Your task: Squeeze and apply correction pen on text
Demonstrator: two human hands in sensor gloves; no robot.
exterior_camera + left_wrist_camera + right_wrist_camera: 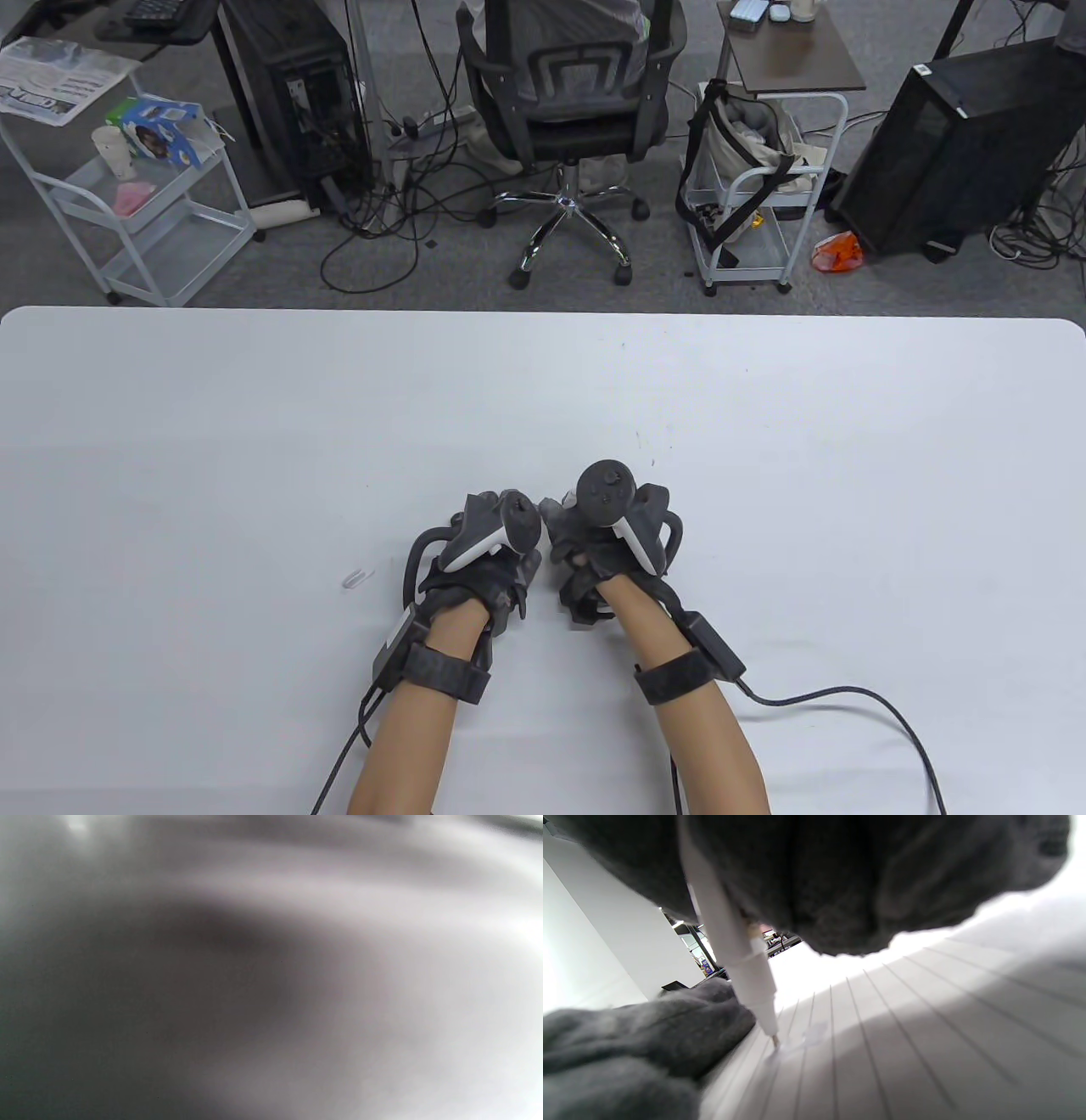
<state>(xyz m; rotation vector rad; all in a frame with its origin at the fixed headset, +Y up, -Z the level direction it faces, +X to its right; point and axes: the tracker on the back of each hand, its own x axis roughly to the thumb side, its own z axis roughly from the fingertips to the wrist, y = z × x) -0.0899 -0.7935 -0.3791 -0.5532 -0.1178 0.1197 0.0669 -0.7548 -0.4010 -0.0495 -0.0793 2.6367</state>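
gloved right hand (840, 878) grips a white correction pen (734, 955) from above, its fingers closed round the barrel; the metal tip, just below those fingers, touches a sheet of lined paper (903, 1027). wet-looking white patches lie on the paper at the tip and just beside it, which suggests fluid is already going down and the job is underway. no written text can be made out on the lines shown, so how much remains to be covered cannot be judged; the stroke looks unfinished, and recapping is likely still to come.

pressed close against the pen's far side are the grey gloved fingers (628, 1035) of the left hand (484, 560), resting on the paper edge, seemingly steadying the sheet. whether those fingers are curled or flat cannot be told; the left wrist view is a grey blur and gives nothing.

from above, the two hands sit almost touching near the front middle of the white bench (848, 441), trackers on their backs hiding pen and paper alike. a small clear cap-like piece (356, 579) lies on the bench just outside the left hand, probably the pen's cap, though it is too small to be sure.

beyond the bench's far edge stand an office chair (564, 110), wire carts (747, 221) and computer towers (959, 144).
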